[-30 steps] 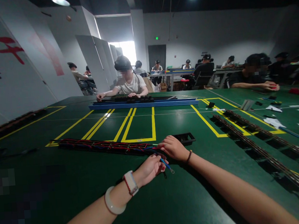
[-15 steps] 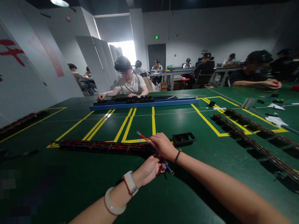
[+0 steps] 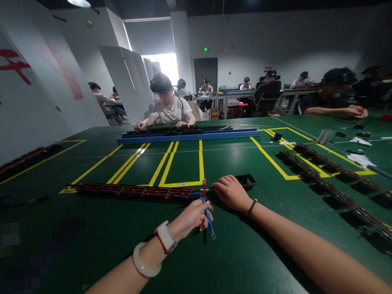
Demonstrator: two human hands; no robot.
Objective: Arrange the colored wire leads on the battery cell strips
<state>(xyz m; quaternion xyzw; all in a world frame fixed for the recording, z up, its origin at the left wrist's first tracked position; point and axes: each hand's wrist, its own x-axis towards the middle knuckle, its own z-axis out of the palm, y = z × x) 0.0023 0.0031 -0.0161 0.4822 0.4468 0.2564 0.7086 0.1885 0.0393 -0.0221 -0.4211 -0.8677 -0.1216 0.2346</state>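
Note:
My left hand [image 3: 196, 216] is closed around a blue cable [image 3: 209, 223], whose ring-lug end hangs below the fingers. Just above them, a short red cable end [image 3: 204, 187] with a lug points up. Both are at the right end of a long black strip laid with red and blue wiring [image 3: 138, 192]. My right hand [image 3: 231, 193], palm down, has its fingers drawn together at a thin greenish wire that runs from the strip's end. Partly behind this hand lies a black rectangular frame [image 3: 252, 182].
Yellow tape [image 3: 181, 184] marks the green table [image 3: 123, 261]. Two dark wired strips [image 3: 338, 194] lie at right, with paper scraps [image 3: 359, 157] beyond. Across the table, a person [image 3: 172, 108] works behind a blue rail [image 3: 188, 137]. Another person [image 3: 334, 97] sits at far right.
My right hand has let go of the red cable and moved right, towards the black frame. The red end now stands upright. My left hand still grips the blue cable, which hangs more steeply.

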